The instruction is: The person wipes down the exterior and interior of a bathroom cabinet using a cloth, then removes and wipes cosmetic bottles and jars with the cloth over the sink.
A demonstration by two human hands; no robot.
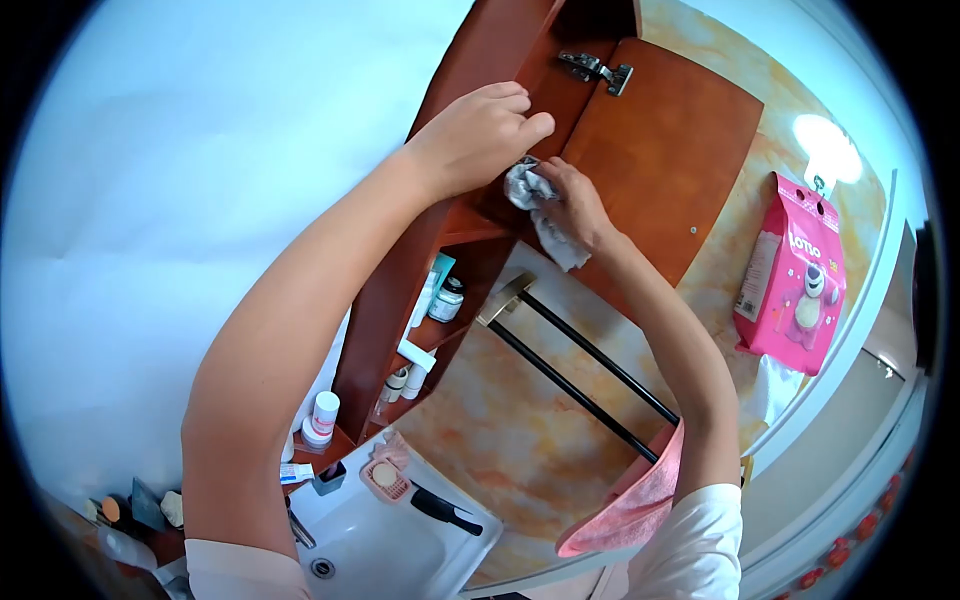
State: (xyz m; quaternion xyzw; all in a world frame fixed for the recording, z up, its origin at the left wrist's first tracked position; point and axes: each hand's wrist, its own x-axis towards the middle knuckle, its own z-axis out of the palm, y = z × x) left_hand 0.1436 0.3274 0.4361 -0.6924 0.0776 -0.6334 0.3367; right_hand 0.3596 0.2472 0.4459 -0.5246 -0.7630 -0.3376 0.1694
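At the hinge side of the open cabinet door [672,150], near its bottom corner, the person's right hand [580,207] grips a crumpled white cloth [559,243]. The cloth's long axis slants downward, bunched end up, loose end pointing toward the door's lower edge. Left of the door, the left hand [478,135] has its fingers curled; whether it holds anything cannot be told. Right of the door, a pink pack [800,285] reads "LOTSO", its smaller print illegible.

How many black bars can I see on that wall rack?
2: the upper bar and, below it, the lower bar, running side by side. More might be hidden behind the right forearm.
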